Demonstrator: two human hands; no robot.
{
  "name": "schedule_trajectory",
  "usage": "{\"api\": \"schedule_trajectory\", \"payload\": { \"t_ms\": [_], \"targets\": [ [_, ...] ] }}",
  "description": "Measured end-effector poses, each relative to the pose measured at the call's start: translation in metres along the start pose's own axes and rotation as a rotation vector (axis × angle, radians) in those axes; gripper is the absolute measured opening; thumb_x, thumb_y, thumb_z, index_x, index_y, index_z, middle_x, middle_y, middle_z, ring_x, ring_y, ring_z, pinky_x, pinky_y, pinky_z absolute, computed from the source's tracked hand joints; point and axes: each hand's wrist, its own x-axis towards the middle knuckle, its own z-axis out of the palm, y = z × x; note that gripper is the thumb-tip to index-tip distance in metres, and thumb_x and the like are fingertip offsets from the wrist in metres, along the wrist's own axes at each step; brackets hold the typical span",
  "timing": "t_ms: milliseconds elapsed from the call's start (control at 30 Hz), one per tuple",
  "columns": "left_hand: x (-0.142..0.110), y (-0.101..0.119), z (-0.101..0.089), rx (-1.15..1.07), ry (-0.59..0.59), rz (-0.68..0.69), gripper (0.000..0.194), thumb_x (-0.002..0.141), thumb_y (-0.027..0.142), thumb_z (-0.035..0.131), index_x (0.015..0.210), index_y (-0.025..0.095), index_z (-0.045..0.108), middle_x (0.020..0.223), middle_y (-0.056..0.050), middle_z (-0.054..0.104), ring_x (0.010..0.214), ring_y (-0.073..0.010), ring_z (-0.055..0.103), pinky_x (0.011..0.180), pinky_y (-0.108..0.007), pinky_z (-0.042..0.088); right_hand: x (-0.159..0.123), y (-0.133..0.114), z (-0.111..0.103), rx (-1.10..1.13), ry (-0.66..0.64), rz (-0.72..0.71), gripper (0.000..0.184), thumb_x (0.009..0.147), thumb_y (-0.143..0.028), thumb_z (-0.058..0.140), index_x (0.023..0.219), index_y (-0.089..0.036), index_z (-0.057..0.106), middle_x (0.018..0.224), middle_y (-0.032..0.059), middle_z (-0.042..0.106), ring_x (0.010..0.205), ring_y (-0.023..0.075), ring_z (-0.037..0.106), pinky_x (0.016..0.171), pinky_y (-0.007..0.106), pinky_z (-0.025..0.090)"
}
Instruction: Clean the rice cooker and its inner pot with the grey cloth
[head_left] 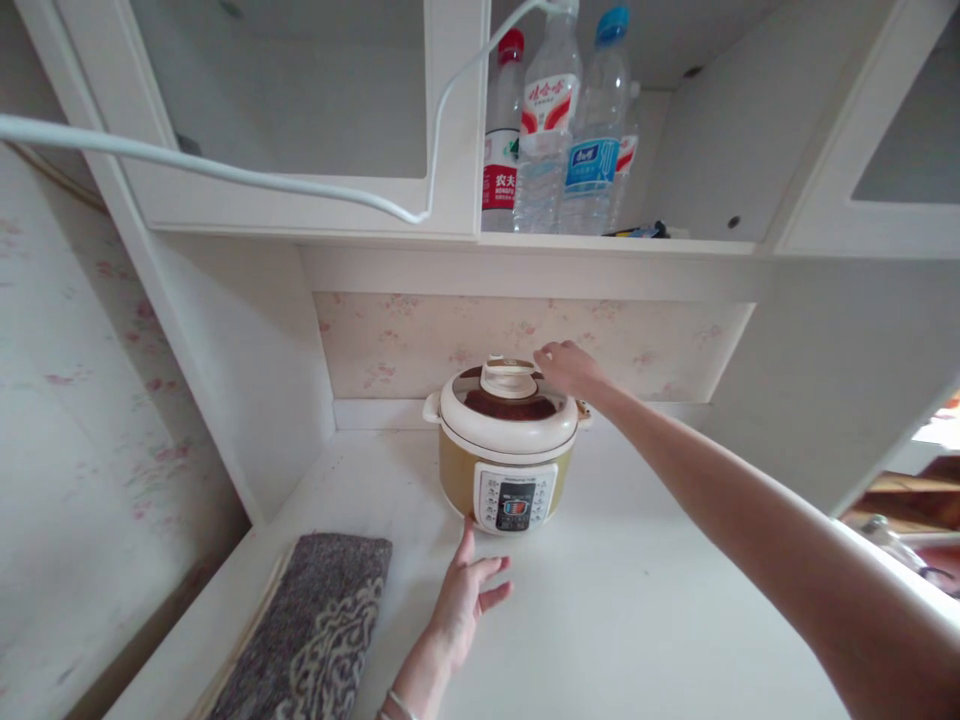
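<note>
An electric pressure cooker (457, 470) stands on the white counter, its cream lid (487, 432) on top and a button panel (516, 498) facing me. My left hand (461, 600) is in front of the cooker with fingers spread. Its raised fingertip is at the cooker's lower front edge; whether it touches, I cannot tell. Over the right side of the lid, my right hand (570, 368) reaches beside the lid handle (508, 380). Its fingers are loosely bent with the tips close to the handle's right end, not wrapped round it.
A folded grey patterned cloth (315, 620) lies at the counter's left. Above, an open cabinet shelf (705, 247) holds several plastic bottles (551, 130). A white cable (262, 182) hangs across the cabinet front. White side panels flank the cooker.
</note>
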Motion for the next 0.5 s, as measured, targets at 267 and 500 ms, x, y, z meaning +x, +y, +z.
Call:
{"api": "schedule_trajectory", "payload": {
  "t_ms": [267,500],
  "targets": [
    [0.001,-0.001,-0.005,0.034,-0.031,-0.045,0.093,0.072,0.017,0.065,0.148,0.032,0.013,0.135,-0.011,0.042,0.103,-0.0248,0.062,0.076,-0.035,0.056,0.024,-0.082,0.022,-0.014,0.009,0.004,0.056,0.093,-0.056,0.025,0.122,-0.018,0.054,0.121,0.0164,0.055,0.115,0.0323,0.046,0.091,0.050,0.038],
    [0.011,-0.004,0.009,0.056,-0.025,-0.079,0.099,0.074,0.021,0.065,0.148,0.035,0.001,0.123,-0.010,0.050,0.090,-0.0201,0.065,0.077,-0.034,0.054,0.028,-0.083,0.035,-0.025,0.055,0.100,0.056,0.091,-0.053,0.025,0.119,-0.017,0.057,0.120,0.0172,0.054,0.114,0.0338,0.046,0.090,0.050,0.039]
  ]
}}
